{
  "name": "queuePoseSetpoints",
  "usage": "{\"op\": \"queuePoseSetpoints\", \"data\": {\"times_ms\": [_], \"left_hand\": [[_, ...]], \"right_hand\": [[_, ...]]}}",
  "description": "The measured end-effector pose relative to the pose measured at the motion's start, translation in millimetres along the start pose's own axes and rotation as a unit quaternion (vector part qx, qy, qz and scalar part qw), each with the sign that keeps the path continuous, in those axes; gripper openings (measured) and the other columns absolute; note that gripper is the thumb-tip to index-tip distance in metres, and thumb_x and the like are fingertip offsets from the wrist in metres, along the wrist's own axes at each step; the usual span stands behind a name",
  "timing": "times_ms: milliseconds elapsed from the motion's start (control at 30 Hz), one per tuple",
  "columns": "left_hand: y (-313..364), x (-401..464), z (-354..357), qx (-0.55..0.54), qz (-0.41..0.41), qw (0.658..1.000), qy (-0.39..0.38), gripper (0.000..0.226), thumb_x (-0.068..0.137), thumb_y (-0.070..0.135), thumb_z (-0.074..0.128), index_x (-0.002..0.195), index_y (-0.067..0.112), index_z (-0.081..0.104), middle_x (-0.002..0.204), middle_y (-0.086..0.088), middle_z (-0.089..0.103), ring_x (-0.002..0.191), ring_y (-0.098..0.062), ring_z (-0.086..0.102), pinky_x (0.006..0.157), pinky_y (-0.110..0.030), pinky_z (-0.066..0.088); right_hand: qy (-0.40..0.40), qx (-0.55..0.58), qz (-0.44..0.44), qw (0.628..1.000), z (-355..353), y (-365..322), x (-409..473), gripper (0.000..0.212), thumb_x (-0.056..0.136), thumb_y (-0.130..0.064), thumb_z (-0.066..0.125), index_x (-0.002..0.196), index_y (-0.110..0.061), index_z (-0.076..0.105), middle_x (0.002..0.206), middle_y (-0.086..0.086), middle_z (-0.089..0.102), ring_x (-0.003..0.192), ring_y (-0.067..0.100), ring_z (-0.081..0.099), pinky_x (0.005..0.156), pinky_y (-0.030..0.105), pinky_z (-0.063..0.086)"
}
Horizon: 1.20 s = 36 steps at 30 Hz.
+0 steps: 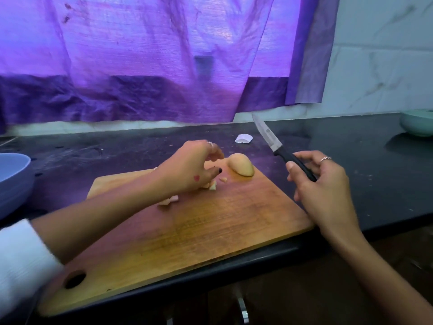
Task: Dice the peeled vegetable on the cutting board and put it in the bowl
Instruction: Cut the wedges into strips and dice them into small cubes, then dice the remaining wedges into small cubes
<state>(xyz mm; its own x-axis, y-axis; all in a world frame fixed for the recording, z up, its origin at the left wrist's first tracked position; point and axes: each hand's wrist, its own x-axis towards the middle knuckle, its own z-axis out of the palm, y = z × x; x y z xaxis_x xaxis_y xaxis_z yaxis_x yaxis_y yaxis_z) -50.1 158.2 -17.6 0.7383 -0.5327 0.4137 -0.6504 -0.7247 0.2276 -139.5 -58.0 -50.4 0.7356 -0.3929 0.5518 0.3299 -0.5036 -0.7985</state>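
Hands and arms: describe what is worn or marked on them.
The left hand wears a ring, has dark polish on its thumbnail and a small red heart mark on its back. A white sleeve covers that forearm. The right hand wears a ring; its forearm is bare.

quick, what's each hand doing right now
Left hand: fingers curled over the diced pieces; whether it grips any cannot be told.
Right hand: holding the knife by its handle.
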Motion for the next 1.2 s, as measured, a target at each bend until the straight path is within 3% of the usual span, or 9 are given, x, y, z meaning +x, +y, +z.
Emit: {"op": "queuePoseSetpoints", "data": {"times_ms": [133,233,433,633,767,900,967,1067,1200], "left_hand": [[-5,42,7,0.086,0.143,0.981,-0.095,0.051,0.089,0.007,0.056,0.135,0.026,0.048,0.134,0.002,0.047,0.119,-0.021,0.05,0.093,-0.041,0.045],[-5,75,13,0.156,0.233,0.947,-0.155,0.059,0.087,0.007,0.062,0.139,0.028,0.044,0.142,0.004,0.043,0.122,-0.023,0.05,0.093,-0.041,0.046],[6,117,13,0.204,0.222,0.907,-0.293,0.062,0.08,0.023,0.074,0.136,0.027,0.048,0.13,0.001,0.058,0.112,-0.024,0.055,0.094,-0.036,0.043],[-4,113,23,0.183,0.219,0.922,-0.262,0.05,0.087,0.015,0.063,0.134,0.015,0.049,0.124,-0.011,0.06,0.109,-0.033,0.057,0.09,-0.045,0.045],[0,85,-10,0.148,0.23,0.946,-0.176,0.049,0.089,0.025,0.054,0.134,0.007,0.048,0.121,-0.017,0.06,0.106,-0.034,0.059,0.089,-0.042,0.046],[-4,24,-77,0.158,0.232,0.956,-0.082,0.052,0.092,0.036,0.047,0.136,0.009,0.046,0.123,-0.012,0.059,0.108,-0.028,0.056,0.091,-0.026,0.037],[-12,-21,-104,0.211,0.217,0.951,-0.069,0.051,0.093,0.046,0.042,0.138,0.022,0.042,0.126,-0.003,0.057,0.109,-0.019,0.054,0.091,-0.025,0.038],[-12,-81,-122,0.252,0.186,0.945,-0.093,0.047,0.095,0.05,0.035,0.135,0.026,0.044,0.125,0.003,0.057,0.107,-0.015,0.054,0.091,-0.024,0.04],[-5,-116,-120,0.298,0.142,0.934,-0.138,0.045,0.095,0.053,0.027,0.136,0.037,0.038,0.131,0.014,0.052,0.106,-0.011,0.054,0.088,-0.026,0.045]], "right_hand": [[0.011,0.053,0.049,0.997,6,6,-5,0.015,0.091,-0.017,0.06,0.084,-0.03,0.056,0.066,0.001,0.065,0.041,0.005,0.048,0.045,0.021,0.043],[0.02,0.044,0.042,0.998,8,9,-5,0.013,0.091,-0.02,0.059,0.085,-0.03,0.054,0.065,0.0,0.064,0.042,0.006,0.049,0.053,0.027,0.043],[0.03,0.072,0.034,0.996,6,16,-7,0.005,0.092,-0.027,0.057,0.089,-0.03,0.055,0.063,0.001,0.058,0.048,0.012,0.047,0.053,0.032,0.041],[0.037,0.069,0.045,0.996,8,23,-6,0.012,0.093,-0.035,0.053,0.103,-0.029,0.057,0.076,-0.005,0.061,0.069,0.014,0.055,0.072,0.041,0.049],[0.012,0.075,0.037,0.996,8,24,-5,0.015,0.093,-0.033,0.053,0.098,-0.023,0.062,0.069,-0.008,0.058,0.066,0.013,0.053,0.07,0.039,0.047],[-0.108,0.012,-0.023,0.994,0,21,5,0.004,0.091,-0.026,0.059,0.091,-0.03,0.06,0.08,-0.01,0.065,0.077,0.014,0.061,0.076,0.033,0.049],[-0.207,-0.049,-0.097,0.972,-5,16,15,0.013,0.09,-0.023,0.061,0.099,-0.032,0.062,0.089,-0.011,0.067,0.083,0.013,0.062,0.076,0.027,0.046],[-0.328,-0.102,-0.206,0.916,-7,14,33,0.02,0.09,-0.023,0.061,0.104,-0.036,0.062,0.089,-0.006,0.067,0.086,0.014,0.058,0.077,0.024,0.041],[-0.399,-0.168,-0.248,0.867,9,19,49,0.018,0.091,-0.028,0.058,0.106,-0.034,0.062,0.078,-0.001,0.062,0.083,0.017,0.051,0.077,0.037,0.044]]}}
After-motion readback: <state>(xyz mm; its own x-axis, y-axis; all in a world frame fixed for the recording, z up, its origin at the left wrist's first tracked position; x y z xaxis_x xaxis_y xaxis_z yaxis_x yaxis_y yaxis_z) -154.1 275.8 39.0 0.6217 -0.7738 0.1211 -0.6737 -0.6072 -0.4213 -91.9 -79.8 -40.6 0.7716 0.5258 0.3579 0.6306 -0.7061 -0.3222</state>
